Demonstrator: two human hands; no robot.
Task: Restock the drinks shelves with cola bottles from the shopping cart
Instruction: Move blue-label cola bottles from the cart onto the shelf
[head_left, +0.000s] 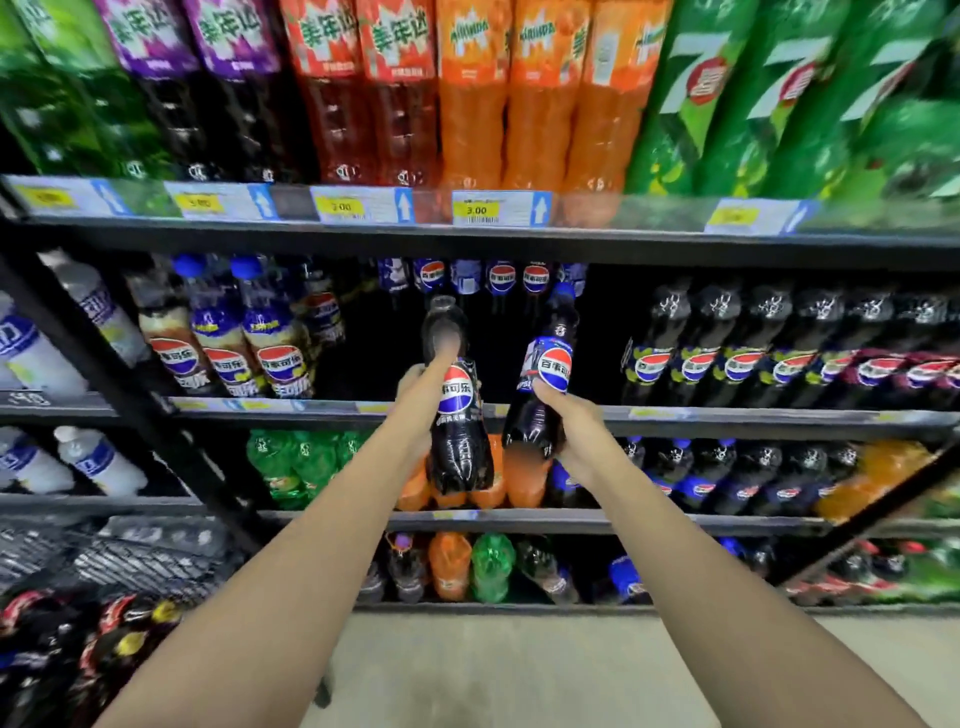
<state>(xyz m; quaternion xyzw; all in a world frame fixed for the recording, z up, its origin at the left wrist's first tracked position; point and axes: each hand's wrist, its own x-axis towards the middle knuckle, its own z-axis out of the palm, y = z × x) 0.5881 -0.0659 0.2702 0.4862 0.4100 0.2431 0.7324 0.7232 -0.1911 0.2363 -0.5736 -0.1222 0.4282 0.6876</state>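
Observation:
My left hand (415, 387) grips a black-capped cola bottle (457, 452) by its upper body, holding it upright in front of the middle shelf (519, 413). In my right hand (566, 415) is a blue-capped cola bottle (545, 384), tilted slightly with its cap toward a dark gap in that shelf. Further cola bottles (501, 278) stand deep at the back of the gap. The shopping cart (119, 566) is at lower left, with several cola bottles (104, 639) lying in it.
Cola bottles with pale labels (228, 343) flank the gap on the left, black-capped ones (753, 353) on the right. Large orange, red, purple and green soda bottles fill the top shelf (478, 234). Lower shelves hold mixed sodas. A black diagonal frame bar (119, 384) crosses at left.

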